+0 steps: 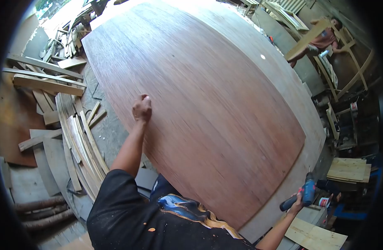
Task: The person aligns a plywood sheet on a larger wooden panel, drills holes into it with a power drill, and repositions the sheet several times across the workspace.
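left hand (142, 108) fisted on plywood sheet (208, 100) edge | right hand (299, 203) clamped on drill (304, 193), off sheet's corner

Large reddish plywood sheet (199, 112) lies flat; blue drill (304, 195) points upward.

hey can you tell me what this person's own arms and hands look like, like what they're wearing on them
Both arms are bare from the upper arm down; the left hand and right hand have no gloves, and no watch or rings show. A short black T-shirt sleeve, flecked with pale dust, covers the left shoulder. The shirt front carries a blue, white and yellow print.
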`<state>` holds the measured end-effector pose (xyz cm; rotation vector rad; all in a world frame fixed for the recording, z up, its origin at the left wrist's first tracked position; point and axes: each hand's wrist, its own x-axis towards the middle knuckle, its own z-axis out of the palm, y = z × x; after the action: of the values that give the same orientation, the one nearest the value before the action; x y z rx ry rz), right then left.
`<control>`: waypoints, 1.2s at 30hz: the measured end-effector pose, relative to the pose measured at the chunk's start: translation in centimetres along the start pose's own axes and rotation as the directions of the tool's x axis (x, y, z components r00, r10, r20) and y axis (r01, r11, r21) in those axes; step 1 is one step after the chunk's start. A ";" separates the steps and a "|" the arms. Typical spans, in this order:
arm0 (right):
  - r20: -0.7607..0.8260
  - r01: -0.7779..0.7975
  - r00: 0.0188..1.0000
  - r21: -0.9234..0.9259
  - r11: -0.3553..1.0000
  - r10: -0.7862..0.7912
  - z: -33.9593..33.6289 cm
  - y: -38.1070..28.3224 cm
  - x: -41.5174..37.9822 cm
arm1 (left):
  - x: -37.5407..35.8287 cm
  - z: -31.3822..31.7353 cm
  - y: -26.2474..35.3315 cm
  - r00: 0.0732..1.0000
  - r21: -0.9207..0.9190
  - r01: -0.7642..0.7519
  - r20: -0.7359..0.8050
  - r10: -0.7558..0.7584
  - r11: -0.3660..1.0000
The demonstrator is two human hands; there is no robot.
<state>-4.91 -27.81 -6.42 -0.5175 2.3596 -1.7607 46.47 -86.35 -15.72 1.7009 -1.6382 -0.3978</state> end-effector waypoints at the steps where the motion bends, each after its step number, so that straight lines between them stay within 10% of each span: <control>1: 0.011 -0.099 0.995 0.144 0.985 0.098 5.2 -3.8 0.5 | 2.1 0.6 -1.0 0.998 -0.035 -0.056 0.012 0.057 0.998; 5: 0.336 -0.225 0.934 0.286 0.931 0.122 25.8 -17.4 2.0 | 2.6 2.0 -2.0 0.947 0.147 -0.323 0.049 0.319 0.935; 15: 0.796 -0.219 0.585 -0.033 0.975 0.159 65.7 -30.9 1.2 | 3.7 1.7 -2.5 0.962 0.047 -0.254 0.115 0.248 0.966; 30: 0.822 0.075 0.522 -0.313 0.947 0.230 74.1 -33.3 3.1 | 3.9 0.9 -1.7 0.956 0.031 -0.238 0.185 0.229 0.971; 32: 0.912 0.350 0.346 -0.345 0.871 0.222 75.0 -33.5 4.9 | 3.9 1.0 -1.7 0.956 0.033 -0.236 0.189 0.225 0.971; 36: 0.872 0.135 0.318 -0.431 0.892 0.373 77.1 -36.0 4.5 | 4.1 0.9 -1.5 0.952 0.038 -0.231 0.216 0.218 0.972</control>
<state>22.35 -107.71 5.15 -1.0341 1.7079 -0.4323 47.53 -90.64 -16.34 1.5361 -1.9948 -0.4304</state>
